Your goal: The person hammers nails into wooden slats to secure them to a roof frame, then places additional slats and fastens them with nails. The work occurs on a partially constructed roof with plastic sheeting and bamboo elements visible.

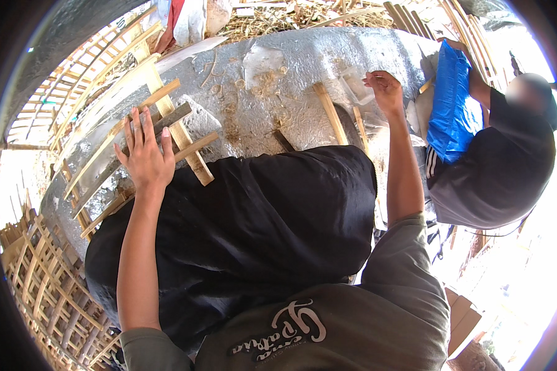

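My left hand lies flat with fingers spread over a frame of narrow wooden slats. Several slats run side by side toward the left, crossed by a wider strip near my knee. On the right, my right hand is raised with thumb and fingers drawn together in a pinch. Whatever sits between those fingertips is too small to make out. Just beside them is a clear plastic container or bag, its contents unclear.
A grey, worn sheet spreads under everything. Loose wood pieces lie before my knees. At right, a person in dark clothing sits with a blue plastic bag. Slatted lattice panels stand at left; wood shavings lie beyond the sheet.
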`<state>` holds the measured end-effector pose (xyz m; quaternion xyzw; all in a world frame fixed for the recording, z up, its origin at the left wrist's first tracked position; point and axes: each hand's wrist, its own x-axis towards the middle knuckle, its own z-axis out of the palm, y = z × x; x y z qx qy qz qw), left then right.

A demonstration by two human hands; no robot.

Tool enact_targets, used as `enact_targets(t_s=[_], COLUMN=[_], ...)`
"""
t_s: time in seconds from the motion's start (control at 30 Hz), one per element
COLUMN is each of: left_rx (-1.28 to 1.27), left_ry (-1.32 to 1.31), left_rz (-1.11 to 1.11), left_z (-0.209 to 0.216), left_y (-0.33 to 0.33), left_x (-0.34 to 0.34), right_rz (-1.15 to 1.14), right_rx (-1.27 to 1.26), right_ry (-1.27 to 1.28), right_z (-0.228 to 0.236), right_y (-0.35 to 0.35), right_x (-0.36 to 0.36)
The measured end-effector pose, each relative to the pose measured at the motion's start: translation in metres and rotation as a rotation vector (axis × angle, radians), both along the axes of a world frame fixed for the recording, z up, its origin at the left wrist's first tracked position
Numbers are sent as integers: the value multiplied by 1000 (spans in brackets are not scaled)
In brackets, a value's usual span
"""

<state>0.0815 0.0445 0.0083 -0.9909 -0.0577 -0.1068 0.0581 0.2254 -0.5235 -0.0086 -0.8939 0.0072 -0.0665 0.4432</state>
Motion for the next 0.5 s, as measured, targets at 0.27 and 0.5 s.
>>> enact_targets(t_s=[0.27, 0.5], left_rx=[5, -11], left_ry=[8, 0], left_rz=[9, -4], left_z=[2, 2], left_y=[0, -3], left_x=[-1, 1], right_rz=[-74, -11], right_rx=[88, -119], right_ry=[22, -138], right_z=[19, 6], right_y=[9, -9], right_x=[-7, -6])
